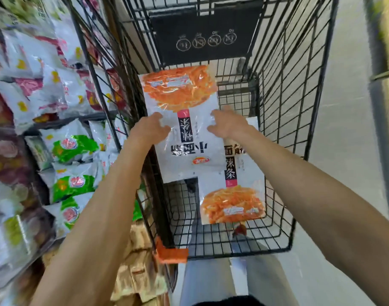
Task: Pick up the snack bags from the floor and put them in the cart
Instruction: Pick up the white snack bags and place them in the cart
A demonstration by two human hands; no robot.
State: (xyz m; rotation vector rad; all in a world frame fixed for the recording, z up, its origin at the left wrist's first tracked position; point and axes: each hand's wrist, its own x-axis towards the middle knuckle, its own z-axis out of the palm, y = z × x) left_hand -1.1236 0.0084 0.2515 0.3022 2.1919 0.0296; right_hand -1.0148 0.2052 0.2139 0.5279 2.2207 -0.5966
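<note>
AISLE, CART SIDE: My left hand point(149, 129) and right hand point(227, 124) are reaching down into the black wire shopping cart point(299, 107). Each is meeting one side edge of a flat white plastic snack bag printed with orange strips and black characters point(182, 100). The fingers of both hands are lying loosely curled against the glossy film. I cannot tell whether they are pinching it or only touching it.

The bag is already inside the cart, close along its left wall. Its near right corner is overlapping a second, matching white-and-orange snack bag point(232, 202), which is lying flat on the mesh floor nearer me.

As I judge it, the danger is in the withdrawal. The film looks slick, so a finger catching an edge could drag the upper bag askew or tip it against the wire. My left forearm is also passing just beside a store shelf crowded with white-and-green snack packets point(72, 151). A careless pull back could brush one loose onto the floor.
</note>
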